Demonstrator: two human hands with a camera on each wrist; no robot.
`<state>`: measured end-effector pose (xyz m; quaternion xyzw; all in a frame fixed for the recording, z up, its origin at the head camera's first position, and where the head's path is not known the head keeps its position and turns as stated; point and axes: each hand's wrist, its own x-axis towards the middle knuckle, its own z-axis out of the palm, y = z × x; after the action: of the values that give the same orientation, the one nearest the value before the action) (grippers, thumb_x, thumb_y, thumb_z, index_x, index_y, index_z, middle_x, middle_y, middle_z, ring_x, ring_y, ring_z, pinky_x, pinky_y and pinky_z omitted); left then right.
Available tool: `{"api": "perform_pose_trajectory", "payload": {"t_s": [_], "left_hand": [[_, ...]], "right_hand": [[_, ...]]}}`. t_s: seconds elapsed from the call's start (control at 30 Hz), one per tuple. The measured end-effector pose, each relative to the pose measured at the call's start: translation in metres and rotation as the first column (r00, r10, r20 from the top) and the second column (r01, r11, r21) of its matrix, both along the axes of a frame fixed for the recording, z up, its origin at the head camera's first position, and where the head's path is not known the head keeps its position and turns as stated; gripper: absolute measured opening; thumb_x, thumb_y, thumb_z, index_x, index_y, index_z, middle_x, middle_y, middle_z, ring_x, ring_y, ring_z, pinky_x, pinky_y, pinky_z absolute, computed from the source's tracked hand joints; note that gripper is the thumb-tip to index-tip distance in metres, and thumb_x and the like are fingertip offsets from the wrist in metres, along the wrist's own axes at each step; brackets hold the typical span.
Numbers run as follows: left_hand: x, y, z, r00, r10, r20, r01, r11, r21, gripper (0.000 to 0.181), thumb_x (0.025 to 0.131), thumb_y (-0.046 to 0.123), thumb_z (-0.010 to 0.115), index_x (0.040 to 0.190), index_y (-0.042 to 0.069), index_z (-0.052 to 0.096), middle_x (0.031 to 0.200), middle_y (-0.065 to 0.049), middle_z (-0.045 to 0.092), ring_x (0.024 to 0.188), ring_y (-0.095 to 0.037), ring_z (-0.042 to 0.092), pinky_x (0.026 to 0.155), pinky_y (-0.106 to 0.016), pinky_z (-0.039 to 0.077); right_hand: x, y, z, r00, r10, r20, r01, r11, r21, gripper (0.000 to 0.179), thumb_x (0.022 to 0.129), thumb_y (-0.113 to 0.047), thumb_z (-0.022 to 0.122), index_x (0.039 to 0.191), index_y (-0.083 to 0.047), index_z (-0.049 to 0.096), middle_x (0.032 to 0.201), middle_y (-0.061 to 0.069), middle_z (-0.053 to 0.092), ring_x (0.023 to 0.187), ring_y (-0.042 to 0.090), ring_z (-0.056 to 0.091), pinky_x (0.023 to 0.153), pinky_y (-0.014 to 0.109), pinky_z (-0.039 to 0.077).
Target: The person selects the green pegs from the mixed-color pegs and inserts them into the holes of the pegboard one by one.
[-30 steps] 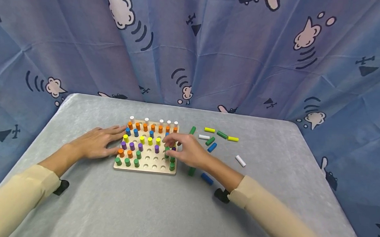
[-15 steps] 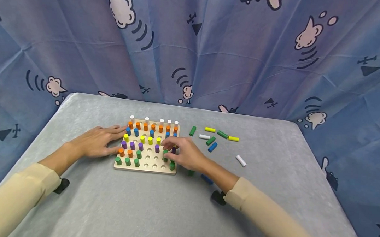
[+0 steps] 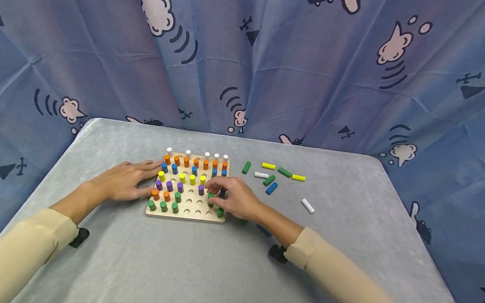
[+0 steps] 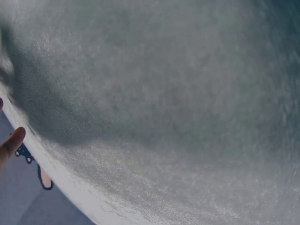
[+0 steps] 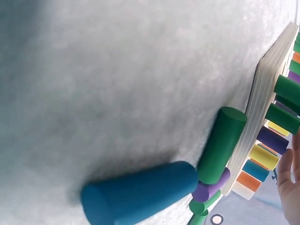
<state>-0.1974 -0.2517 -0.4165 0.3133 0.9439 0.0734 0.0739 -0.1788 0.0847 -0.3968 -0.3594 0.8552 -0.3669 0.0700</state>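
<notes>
A light wooden pegboard (image 3: pixel 193 207) lies on the table, with rows of white, orange, blue, yellow, purple and green pegs standing in it. My left hand (image 3: pixel 123 182) rests flat beside its left side, fingertips at the edge; only bits of fingers (image 4: pixel 14 139) show in the left wrist view. My right hand (image 3: pixel 238 199) is over the board's right part, thumb and forefinger pinching a green peg (image 3: pixel 210 200) upright near the front right. Whether that peg is fully seated cannot be seen. A dark purple peg (image 5: pixel 273 139) stands close to this hand's fingers.
Loose pegs lie right of the board: yellow (image 3: pixel 268 166), green (image 3: pixel 246 167), white (image 3: pixel 308 206) and blue (image 3: pixel 271 188). Under the right forearm are a blue peg (image 5: pixel 140 193), a green peg (image 5: pixel 221 145) and a purple peg (image 5: pixel 211 184). A patterned curtain (image 3: pixel 246 70) hangs behind the table.
My right hand has moved slightly down and towards the front with the green peg, baring blue pegs at the board's right side. The left hand has stayed in place.
</notes>
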Motion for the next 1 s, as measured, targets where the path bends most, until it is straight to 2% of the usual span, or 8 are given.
{"api": "perform_pose_trajectory", "payload": {"t_s": [0.3, 0.53, 0.8, 1.0], "left_hand": [[0.0, 0.0, 0.0, 1.0, 0.007, 0.012, -0.007, 1.0, 0.0, 0.07, 0.099, 0.049, 0.053, 0.151, 0.004, 0.041, 0.16, -0.012, 0.031, 0.143, -0.04, 0.035, 0.101, -0.064, 0.039], [0.001, 0.0, 0.0, 1.0, 0.005, 0.008, -0.005, 1.0, 0.008, 0.07, 0.099, 0.049, 0.053, 0.151, 0.004, 0.041, 0.16, -0.012, 0.031, 0.143, -0.04, 0.035, 0.101, -0.065, 0.039], [0.001, -0.001, 0.0, 1.0, 0.001, -0.007, -0.001, 1.0, 0.021, 0.069, 0.099, 0.048, 0.053, 0.151, 0.004, 0.041, 0.16, -0.012, 0.032, 0.142, -0.04, 0.036, 0.102, -0.064, 0.038], [0.001, -0.001, 0.001, 1.0, 0.0, -0.01, 0.001, 1.0, 0.029, 0.068, 0.099, 0.047, 0.054, 0.151, 0.005, 0.041, 0.16, -0.011, 0.031, 0.142, -0.039, 0.036, 0.102, -0.064, 0.038]], "right_hand": [[0.0, -0.001, -0.002, 1.0, 0.001, -0.021, 0.0, 1.0, 0.024, 0.03, 0.086, -0.005, 0.078, 0.114, -0.004, 0.069, 0.098, 0.001, 0.07, 0.089, 0.016, 0.064, 0.078, 0.03, 0.055], [-0.003, 0.003, 0.005, 1.0, -0.003, 0.011, 0.003, 1.0, 0.029, 0.031, 0.087, -0.008, 0.077, 0.116, -0.004, 0.068, 0.104, 0.006, 0.071, 0.093, 0.018, 0.065, 0.084, 0.038, 0.055], [-0.021, 0.033, 0.018, 0.99, -0.141, 0.012, 0.14, 0.989, 0.045, 0.033, 0.088, -0.007, 0.076, 0.12, -0.004, 0.067, 0.108, 0.008, 0.071, 0.097, 0.019, 0.063, 0.09, 0.049, 0.051], [-0.039, 0.068, 0.017, 0.97, -0.241, -0.003, 0.241, 0.969, 0.056, 0.033, 0.089, -0.007, 0.075, 0.121, -0.003, 0.066, 0.11, 0.014, 0.071, 0.099, 0.024, 0.063, 0.091, 0.053, 0.049]]}}
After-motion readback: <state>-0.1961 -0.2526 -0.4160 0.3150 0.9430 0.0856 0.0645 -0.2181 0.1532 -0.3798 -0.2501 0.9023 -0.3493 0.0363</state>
